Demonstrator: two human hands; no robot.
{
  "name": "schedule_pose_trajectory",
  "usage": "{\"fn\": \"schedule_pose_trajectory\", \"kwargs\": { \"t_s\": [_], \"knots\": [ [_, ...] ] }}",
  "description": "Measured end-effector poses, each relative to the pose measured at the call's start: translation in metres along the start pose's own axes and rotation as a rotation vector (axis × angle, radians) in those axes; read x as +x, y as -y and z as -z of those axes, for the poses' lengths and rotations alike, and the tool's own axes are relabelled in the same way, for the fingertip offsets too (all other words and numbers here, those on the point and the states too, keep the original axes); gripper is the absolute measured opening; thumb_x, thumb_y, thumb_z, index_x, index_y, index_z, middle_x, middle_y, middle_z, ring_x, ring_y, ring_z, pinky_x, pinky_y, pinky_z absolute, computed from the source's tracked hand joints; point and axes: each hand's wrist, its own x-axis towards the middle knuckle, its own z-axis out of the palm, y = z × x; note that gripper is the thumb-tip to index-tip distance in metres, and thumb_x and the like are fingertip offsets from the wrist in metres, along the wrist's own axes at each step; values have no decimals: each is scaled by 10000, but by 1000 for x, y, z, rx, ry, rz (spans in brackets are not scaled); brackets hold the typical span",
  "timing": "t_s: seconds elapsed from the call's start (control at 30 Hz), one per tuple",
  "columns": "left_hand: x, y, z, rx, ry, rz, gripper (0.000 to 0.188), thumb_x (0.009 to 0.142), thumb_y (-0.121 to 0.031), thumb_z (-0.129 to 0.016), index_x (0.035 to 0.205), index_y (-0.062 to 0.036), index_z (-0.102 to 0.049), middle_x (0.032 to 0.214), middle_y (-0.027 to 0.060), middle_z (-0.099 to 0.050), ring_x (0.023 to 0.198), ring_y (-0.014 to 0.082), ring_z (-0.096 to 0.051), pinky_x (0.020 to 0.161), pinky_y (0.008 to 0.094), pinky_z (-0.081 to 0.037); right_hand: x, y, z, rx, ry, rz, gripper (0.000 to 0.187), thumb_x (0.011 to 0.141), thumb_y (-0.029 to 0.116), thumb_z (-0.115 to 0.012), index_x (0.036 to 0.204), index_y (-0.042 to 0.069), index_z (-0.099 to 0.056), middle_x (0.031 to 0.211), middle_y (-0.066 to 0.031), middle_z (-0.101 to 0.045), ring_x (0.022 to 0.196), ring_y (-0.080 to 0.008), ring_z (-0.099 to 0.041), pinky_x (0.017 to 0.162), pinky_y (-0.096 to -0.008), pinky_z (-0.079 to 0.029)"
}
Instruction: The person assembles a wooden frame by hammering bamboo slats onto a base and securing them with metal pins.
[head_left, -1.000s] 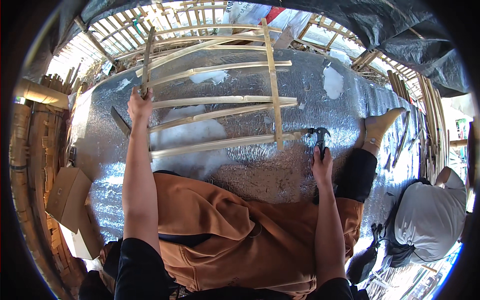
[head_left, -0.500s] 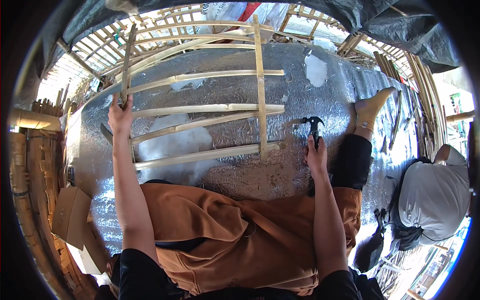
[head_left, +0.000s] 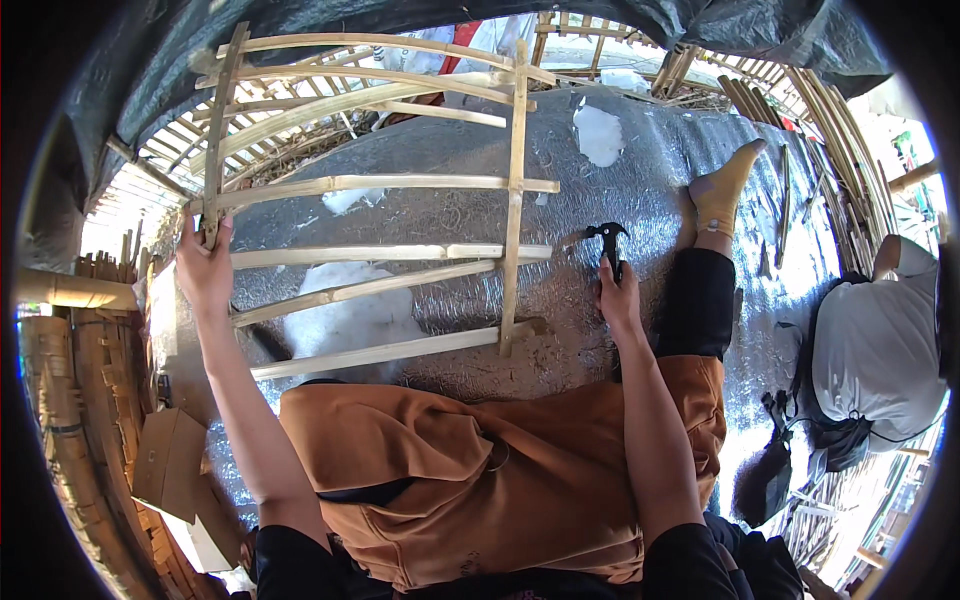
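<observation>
A lattice of split bamboo (head_left: pixel 400 183) spans the space in front of me, with several long slats crossed by one upright strip at each side. My left hand (head_left: pixel 207 265) is closed around the lower end of the left upright strip (head_left: pixel 214 150). A claw hammer (head_left: pixel 609 243) with a black head is held in my right hand (head_left: pixel 618 295), just right of the lattice and apart from it. Its handle is mostly hidden by my fingers. Behind the lower slats a dark, narrow thing (head_left: pixel 268 342) shows partly; its kind is unclear.
Silver foil matting (head_left: pixel 650 190) with torn white patches (head_left: pixel 350 305) covers the floor. My right leg stretches out, its foot in a yellow sock (head_left: pixel 722 190). A cardboard box (head_left: pixel 170 460) stands at left. Another person in a grey shirt (head_left: pixel 870 350) sits at right. Bamboo poles (head_left: pixel 840 140) lean beyond.
My left hand has moved left and slightly nearer, and the lattice has shifted left with it. The hammer, still in my right hand, appears slightly further left, while the whole view has also shifted.
</observation>
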Motion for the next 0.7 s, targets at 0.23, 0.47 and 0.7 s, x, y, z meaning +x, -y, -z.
{"fn": "schedule_pose_trajectory", "kwargs": {
  "t_s": [0.23, 0.47, 0.7],
  "knots": [
    [-6, -51, 33, -31, 67, -5, 765, 931, -448, -703, 1531, -68, -419, 937, 108, -766, 794, 172, -708, 781, 354, -526, 0, 11, 10, 115, -86, -90, 264, 1057, 325, -548, 925, 103, -492, 665, 17, -493, 499, -67, -451, 429, -263, -360],
    [-7, -24, -30, -121, 156, -182, 697, 921, -427, -717, 1514, -151, -474, 773, 51, -712, 649, 144, -629, 687, 336, -500, 4, 11, 20, 271, -187, -186, 241, 1061, 335, -539, 965, 114, -520, 671, 22, -482, 501, -81, -452, 441, -262, -382],
    [-17, 36, -123, -48, 336, -50, 795, 865, -475, -744, 1514, -114, -459, 778, 95, -722, 698, 197, -680, 695, 377, -511, 5, 9, 19, 228, -215, -177, 244, 1060, 340, -540, 981, 110, -532, 676, 24, -479, 522, -77, -467, 450, -266, -391]
  ]
}}
